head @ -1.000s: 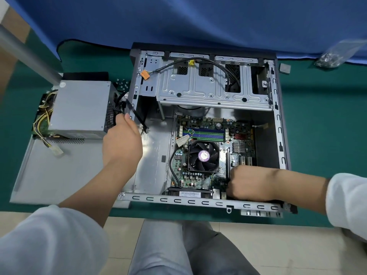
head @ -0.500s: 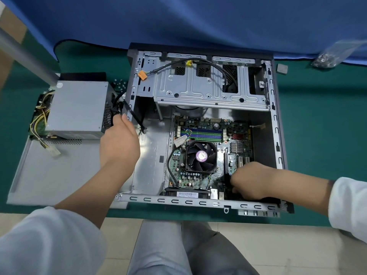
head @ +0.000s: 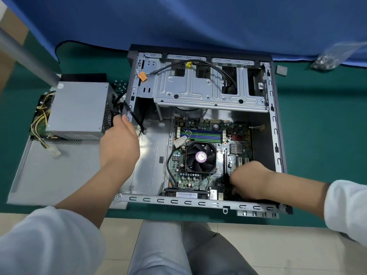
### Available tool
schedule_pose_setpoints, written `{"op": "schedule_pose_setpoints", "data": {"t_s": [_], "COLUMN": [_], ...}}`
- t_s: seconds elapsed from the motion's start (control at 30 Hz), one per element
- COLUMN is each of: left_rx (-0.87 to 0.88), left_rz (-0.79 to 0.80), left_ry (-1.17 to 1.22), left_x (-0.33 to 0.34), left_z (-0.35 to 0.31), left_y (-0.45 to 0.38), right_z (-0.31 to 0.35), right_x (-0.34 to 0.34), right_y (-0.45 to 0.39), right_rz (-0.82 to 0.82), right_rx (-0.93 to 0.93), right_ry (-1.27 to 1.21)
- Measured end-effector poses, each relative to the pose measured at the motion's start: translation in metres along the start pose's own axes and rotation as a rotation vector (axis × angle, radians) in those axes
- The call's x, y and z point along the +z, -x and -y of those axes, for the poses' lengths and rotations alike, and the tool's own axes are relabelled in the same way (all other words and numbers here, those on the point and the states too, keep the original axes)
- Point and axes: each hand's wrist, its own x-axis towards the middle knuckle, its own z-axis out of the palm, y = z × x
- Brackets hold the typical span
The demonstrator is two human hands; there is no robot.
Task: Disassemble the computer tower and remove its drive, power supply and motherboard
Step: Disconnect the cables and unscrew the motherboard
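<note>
Left hand (head: 119, 143): at the case's left wall, fingers curled round the black cable bundle (head: 117, 108) that runs out of the power supply; the thumb lies along the wall's edge.
Right hand (head: 250, 180): inside the case at its near right corner, knuckles up, fingers curled down onto the motherboard's near right part; what they pinch, if anything, is hidden under the hand, so the grip cannot be told.
Cable bundle: passes from the supply's vented side over the case's left wall; a black strap (head: 137, 121) slants from there down into the case.
Case (head: 276, 135): lies open side up on the green mat (head: 317, 135), the landmark for the rest.
Motherboard (head: 198, 133): flat on the case floor, right of the bare metal floor strip; still in place.
Fan (head: 200, 156): black, with a purple hub label, on the board's middle.
Memory sticks (head: 204, 134): just beyond the fan.
Drive cage (head: 208, 88): silver, across the case's far end, with a black cable (head: 198, 62) looping over it to an orange plug (head: 142, 76) at the far left corner.
Power supply (head: 77, 110): grey box, outside the case, just left of its left wall, resting on the side panel (head: 49, 175); yellow and black wires (head: 39, 120) trail from its left end.
Screws (head: 120, 86): a small cluster between supply and case.
Bag (head: 337, 54): clear plastic, well right of the case's far corner, with a small grey square (head: 281, 70) nearer the corner.
</note>
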Motion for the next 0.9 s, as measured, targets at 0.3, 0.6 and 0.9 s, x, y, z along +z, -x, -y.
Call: {"op": "schedule_pose_setpoints", "data": {"t_s": [0.3,0.6,0.9], "left_rx": [0.009,0.016,0.018], "left_rz": [-0.010,0.000,0.003], "left_ry": [-0.007,-0.003,-0.006], "left_x": [-0.001,0.000,-0.002], "left_z": [-0.001,0.000,0.000], "left_y": [0.000,0.000,0.000], "right_z": [-0.002,-0.006,0.002], "right_x": [0.000,0.001,0.003], "right_y": [0.004,0.003,-0.003], "right_rz": [-0.027,-0.212,0.148], "right_rx": [-0.130,-0.230,0.177], "right_ry": [0.017,0.252,-0.478]}}
